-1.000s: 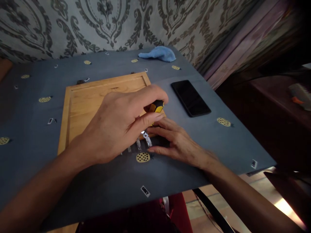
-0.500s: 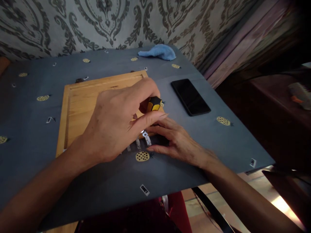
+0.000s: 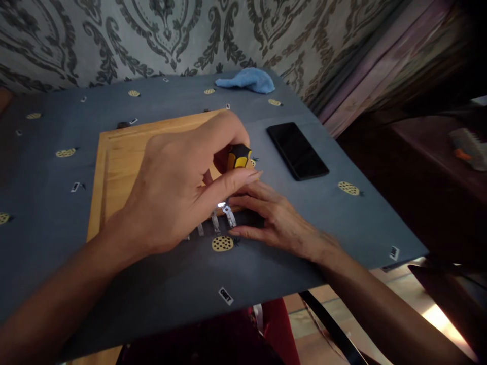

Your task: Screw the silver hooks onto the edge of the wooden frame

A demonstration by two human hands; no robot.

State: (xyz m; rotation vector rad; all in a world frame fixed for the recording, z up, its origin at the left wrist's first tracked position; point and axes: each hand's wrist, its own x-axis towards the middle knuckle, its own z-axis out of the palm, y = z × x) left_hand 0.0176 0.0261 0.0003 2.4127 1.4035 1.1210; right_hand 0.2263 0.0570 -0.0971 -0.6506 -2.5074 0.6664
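My left hand (image 3: 178,187) is closed round a screwdriver with a black and yellow handle (image 3: 239,155), held upright with its tip down near several small metal pieces (image 3: 222,219) on a dark strip. My right hand (image 3: 277,218) lies flat with fingers stretched out, pressing on that dark strip just right of the metal pieces. Both hands work at the near right corner of a wooden board (image 3: 122,157). The screwdriver's shaft is mostly hidden by my left fingers.
A grey cloth with yellow pineapple prints (image 3: 57,213) covers the table. A black phone (image 3: 297,150) lies face up to the right of the board. A blue rag (image 3: 247,80) sits at the far edge by the patterned wall. The table edge drops off at right.
My left hand has turned the screwdriver handle a little, its fingers shifting round it. My right hand stays in place on the strip.
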